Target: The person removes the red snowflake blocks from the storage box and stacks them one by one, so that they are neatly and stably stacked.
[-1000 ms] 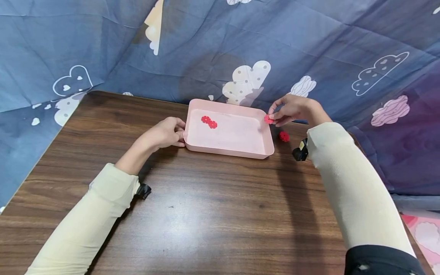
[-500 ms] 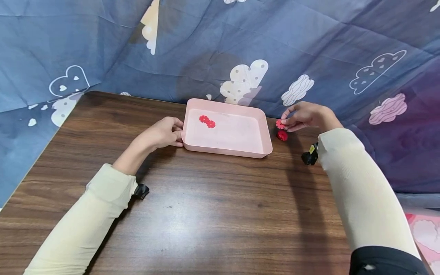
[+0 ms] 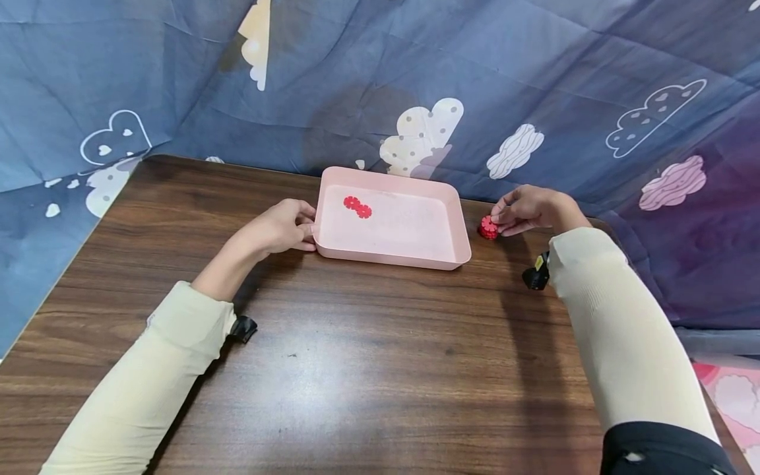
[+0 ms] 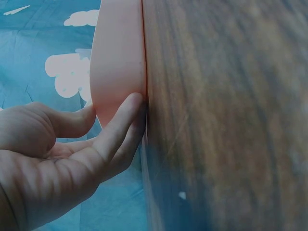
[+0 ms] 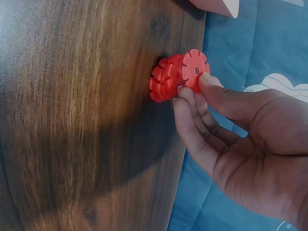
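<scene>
In the head view my left hand (image 3: 284, 227) holds the left end of a shallow pink tray (image 3: 392, 258). The left wrist view has the thumb by the tray's rim and the other fingers against its outer wall (image 4: 118, 57), low near the table. Two red notched discs (image 3: 357, 207) lie overlapping inside. Right of the tray, my right hand (image 3: 530, 210) pinches a red notched disc (image 5: 193, 62) with a round centre hole between thumb and fingertips. That disc is close over a small stack of similar red discs (image 5: 162, 83) on the table.
The brown wood-grain table (image 3: 368, 369) stretches in front of the tray. A blue cloth (image 3: 332, 79) with cloud prints hangs right behind the table's back edge. Pink cloth (image 3: 736, 402) shows at the lower right.
My right hand has moved right, away from the tray's right rim, and lowered the pinched disc to the red stack. The left hand stays at the tray.
</scene>
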Demonstrator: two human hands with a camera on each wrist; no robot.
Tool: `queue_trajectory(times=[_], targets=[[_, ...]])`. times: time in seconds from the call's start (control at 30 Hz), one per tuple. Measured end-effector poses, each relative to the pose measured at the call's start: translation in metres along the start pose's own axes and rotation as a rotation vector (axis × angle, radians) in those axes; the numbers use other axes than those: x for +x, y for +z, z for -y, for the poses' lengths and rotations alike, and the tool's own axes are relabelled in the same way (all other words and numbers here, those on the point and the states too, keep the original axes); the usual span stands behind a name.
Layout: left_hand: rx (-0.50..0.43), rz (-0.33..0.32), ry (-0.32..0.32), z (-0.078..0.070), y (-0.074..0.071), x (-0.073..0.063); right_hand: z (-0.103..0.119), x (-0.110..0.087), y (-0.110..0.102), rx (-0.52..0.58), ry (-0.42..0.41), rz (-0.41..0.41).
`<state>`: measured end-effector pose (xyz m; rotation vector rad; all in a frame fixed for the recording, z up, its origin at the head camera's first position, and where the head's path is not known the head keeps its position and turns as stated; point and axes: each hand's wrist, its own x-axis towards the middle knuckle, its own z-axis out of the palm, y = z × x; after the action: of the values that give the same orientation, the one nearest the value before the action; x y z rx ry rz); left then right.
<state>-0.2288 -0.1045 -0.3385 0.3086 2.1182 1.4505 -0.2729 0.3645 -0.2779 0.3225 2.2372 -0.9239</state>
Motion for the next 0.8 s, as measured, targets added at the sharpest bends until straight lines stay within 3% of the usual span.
queue_trajectory(times=[0.57, 0.8], targets=[[-0.005, -0.001, -0.001, -0.0009, -0.0001, -0.0011, -0.0047, -0.0020, 0.0017, 0.035, 0.025, -0.024], [-0.003, -0.001, 0.006, -0.0011, -0.0005, -0.0019, 0.0027, -0.0032, 0.0045, -0.007, -0.010, -0.055]])
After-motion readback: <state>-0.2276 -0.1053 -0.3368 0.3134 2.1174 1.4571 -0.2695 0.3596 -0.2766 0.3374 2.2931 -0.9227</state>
